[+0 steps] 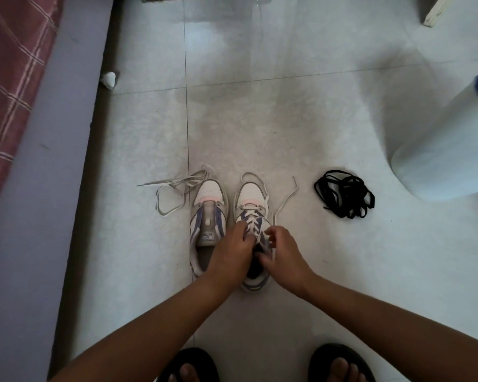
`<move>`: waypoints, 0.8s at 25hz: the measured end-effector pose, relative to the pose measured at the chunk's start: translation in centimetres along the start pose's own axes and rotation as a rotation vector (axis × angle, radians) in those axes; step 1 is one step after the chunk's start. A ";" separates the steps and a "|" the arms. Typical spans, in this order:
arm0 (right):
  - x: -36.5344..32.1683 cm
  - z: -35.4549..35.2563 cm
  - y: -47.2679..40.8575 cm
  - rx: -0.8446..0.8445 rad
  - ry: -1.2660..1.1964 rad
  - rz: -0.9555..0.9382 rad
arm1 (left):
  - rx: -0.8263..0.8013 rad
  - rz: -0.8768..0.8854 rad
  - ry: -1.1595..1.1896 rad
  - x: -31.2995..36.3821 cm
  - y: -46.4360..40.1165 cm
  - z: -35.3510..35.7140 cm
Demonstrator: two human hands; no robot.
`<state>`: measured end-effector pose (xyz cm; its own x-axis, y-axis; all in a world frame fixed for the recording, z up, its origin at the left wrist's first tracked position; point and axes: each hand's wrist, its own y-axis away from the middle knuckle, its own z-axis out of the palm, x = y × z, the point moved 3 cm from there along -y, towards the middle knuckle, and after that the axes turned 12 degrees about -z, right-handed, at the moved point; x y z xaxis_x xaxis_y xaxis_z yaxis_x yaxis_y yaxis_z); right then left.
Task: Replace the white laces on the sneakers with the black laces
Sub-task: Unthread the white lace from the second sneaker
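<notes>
You are crouching over two sneakers standing side by side on the tiled floor [287,111], toes pointing away from you. The left sneaker [209,213] is standing unlaced, its tongue exposed; its removed white lace [177,188] is lying loose on the floor, touching the toe and trailing off to the left. The right sneaker [253,213] is still carrying its white lace [253,219] through the lower eyelets, with the loosened ends looping past the toe and out to the right.

Your left hand [232,252] is resting on the right sneaker's collar, its grip curling around the upper part of the lacing. Your right hand [283,252] is pinching a strand of the same lace at the top eyelets, thumb and fingers closing on it.

The black laces [344,198] are lying in a tangled bundle on the floor, well apart to the right of the sneakers, near a white cylindrical container [442,150]. Your sandalled feet [189,366] are showing at the bottom edge.
</notes>
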<state>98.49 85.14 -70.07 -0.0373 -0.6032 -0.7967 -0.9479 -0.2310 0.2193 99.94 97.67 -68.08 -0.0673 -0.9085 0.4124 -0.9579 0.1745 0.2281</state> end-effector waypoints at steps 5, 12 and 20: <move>-0.4 -0.4 -1.6 -0.148 0.424 -0.197 | -0.140 -0.189 0.259 -0.7 -0.6 0.0; -1.0 -1.3 -1.9 -0.012 0.264 -0.173 | -0.513 -0.305 0.990 0.4 -1.0 -4.1; 1.6 -7.2 -3.4 0.575 -0.604 0.386 | -0.307 -0.431 1.008 -4.4 -2.7 -10.2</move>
<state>103.92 79.45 -68.05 -0.3896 -0.0206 -0.9208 -0.8408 0.4160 0.3464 105.71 105.06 -61.54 0.6387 -0.2201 0.7373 -0.7290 0.1333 0.6714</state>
